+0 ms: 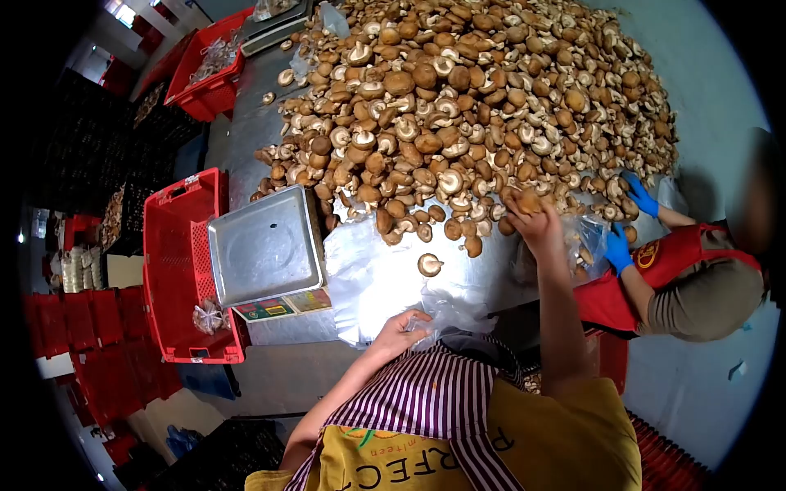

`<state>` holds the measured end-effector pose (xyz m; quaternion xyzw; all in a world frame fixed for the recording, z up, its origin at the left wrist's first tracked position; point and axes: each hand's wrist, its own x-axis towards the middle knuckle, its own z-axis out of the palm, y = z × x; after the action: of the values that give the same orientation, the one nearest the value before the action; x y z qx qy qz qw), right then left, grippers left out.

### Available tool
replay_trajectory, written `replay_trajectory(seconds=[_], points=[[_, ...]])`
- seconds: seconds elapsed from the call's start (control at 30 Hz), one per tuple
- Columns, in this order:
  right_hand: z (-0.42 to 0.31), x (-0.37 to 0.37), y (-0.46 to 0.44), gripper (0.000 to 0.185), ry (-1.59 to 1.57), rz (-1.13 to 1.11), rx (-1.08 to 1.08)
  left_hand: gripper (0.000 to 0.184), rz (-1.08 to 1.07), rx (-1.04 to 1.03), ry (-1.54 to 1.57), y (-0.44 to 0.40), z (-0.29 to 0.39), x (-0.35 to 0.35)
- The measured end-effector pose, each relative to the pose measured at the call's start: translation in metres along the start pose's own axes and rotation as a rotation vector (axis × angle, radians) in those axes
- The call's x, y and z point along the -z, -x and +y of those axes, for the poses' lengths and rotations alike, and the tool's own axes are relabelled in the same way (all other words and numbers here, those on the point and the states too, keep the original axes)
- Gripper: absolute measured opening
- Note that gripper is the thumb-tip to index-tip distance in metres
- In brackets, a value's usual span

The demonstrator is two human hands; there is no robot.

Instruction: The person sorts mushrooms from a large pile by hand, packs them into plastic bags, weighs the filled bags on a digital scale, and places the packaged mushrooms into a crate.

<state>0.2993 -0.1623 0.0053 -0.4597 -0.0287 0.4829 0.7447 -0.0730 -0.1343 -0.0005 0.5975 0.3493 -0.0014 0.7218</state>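
Note:
A large heap of brown shiitake mushrooms (458,106) covers the far side of the metal table. Just above the near edge of the heap, my right hand (540,225) reaches out with its fingers closed around a mushroom (528,201). Close to my striped apron, my left hand (401,332) pinches the edge of a clear plastic bag (454,313). One shiitake (429,264) lies stem up between the heap and the bag. More clear plastic bags (360,274) are spread flat on the table, left of the bag in my hand.
A scale (268,245) stands left of the flat bags. Red crates (184,270) flank the table's left side, one with a packed bag inside. At right, a co-worker's blue-gloved hands (618,248) handle another bag. A second scale (278,29) stands far left.

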Motion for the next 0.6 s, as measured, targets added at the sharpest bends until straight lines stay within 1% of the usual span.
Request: replay_trajectory(seconds=[0.03,0.07,0.13,0.17,0.2,0.23,0.27,0.3,0.37,0.4,0.43,0.5,0.53,0.57,0.6], points=[[-0.006,-0.003,0.013,0.030,-0.234,0.029,-0.015,0.022,-0.006,0.001,0.000,0.001,0.000,0.000],[-0.010,0.007,0.017,0.030,-0.234,0.034,-0.012,0.021,0.006,0.020,0.047,0.002,0.001,0.000],[-0.027,0.038,0.022,0.031,-0.295,0.131,0.079,0.020,0.006,0.039,0.089,0.003,0.004,0.002],[-0.031,0.044,0.023,0.031,-0.296,0.139,0.088,0.018,0.009,0.111,0.150,0.003,0.006,0.002],[-0.037,0.049,0.022,0.030,-0.011,0.179,0.115,0.016,0.011,0.183,0.210,0.003,0.010,0.001],[-0.042,0.052,0.019,0.028,0.274,0.218,0.138,0.016,-0.001,0.180,0.205,0.002,0.014,-0.001],[-0.041,0.047,0.015,0.022,0.448,0.254,0.162,0.014,0.021,0.171,0.223,0.002,0.019,-0.003],[-0.035,0.060,0.001,0.022,0.446,0.260,0.168,0.013,0.044,0.161,0.240,0.001,0.023,-0.004],[-0.009,0.098,-0.035,0.017,0.886,0.164,0.401,0.013,0.054,0.144,0.226,-0.001,0.025,-0.007],[-0.004,0.090,-0.039,0.018,1.069,0.243,0.440,0.013,0.072,0.127,0.215,-0.002,0.026,-0.008],[-0.002,0.083,-0.041,0.018,1.067,0.247,0.443,0.013,0.069,0.124,0.212,-0.003,0.027,-0.009],[-0.009,0.050,-0.030,0.028,1.572,0.322,0.392,0.013,0.083,0.142,0.259,0.000,0.030,-0.009],[-0.003,0.054,-0.039,0.039,1.754,0.342,0.529,0.013,0.082,0.143,0.255,0.001,0.030,-0.010],[-0.001,0.047,-0.038,0.039,1.750,0.345,0.528,0.012,0.086,0.168,0.290,0.002,0.030,-0.010],[0.003,0.039,-0.037,0.043,1.845,0.357,0.455,0.012,0.092,0.194,0.325,0.003,0.031,-0.010]])
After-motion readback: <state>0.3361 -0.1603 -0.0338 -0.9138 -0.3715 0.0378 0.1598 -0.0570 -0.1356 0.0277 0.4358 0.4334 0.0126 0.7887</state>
